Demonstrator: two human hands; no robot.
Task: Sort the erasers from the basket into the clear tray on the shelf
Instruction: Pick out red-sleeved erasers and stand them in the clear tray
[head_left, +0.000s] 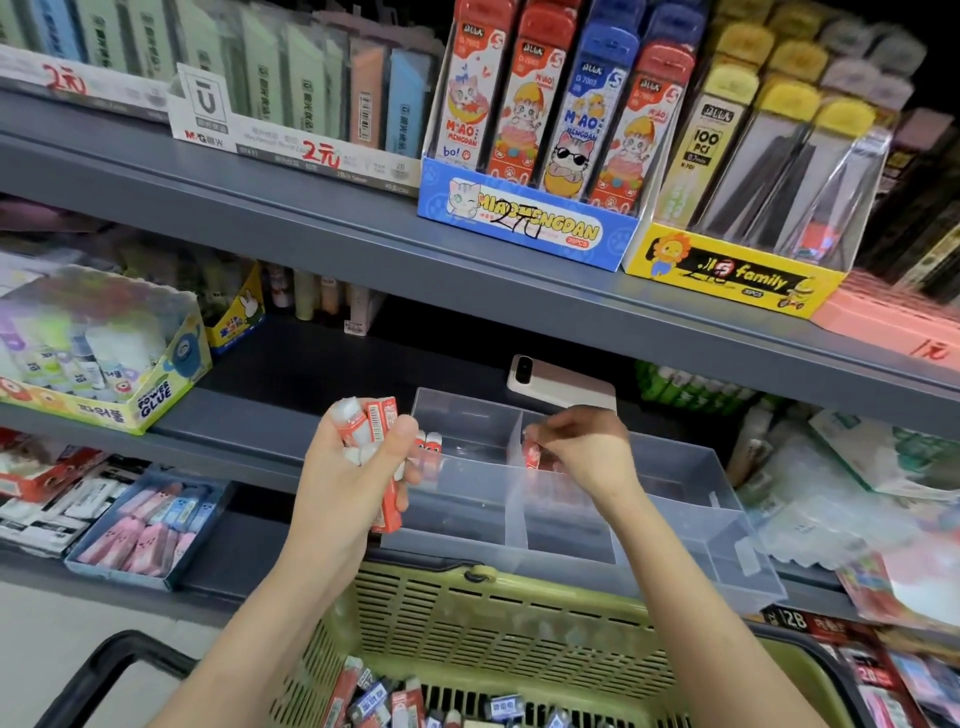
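clear tray (691, 525): open above | upper shelf (467, 270) over rear | phone (566, 387) behind

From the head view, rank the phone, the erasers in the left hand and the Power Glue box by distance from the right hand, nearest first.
1. phone, just behind the right hand.
2. erasers in the left hand, off to the left.
3. Power Glue box, far left.

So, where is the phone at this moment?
In the head view the phone lies on the shelf just behind the clear tray, above the right hand.
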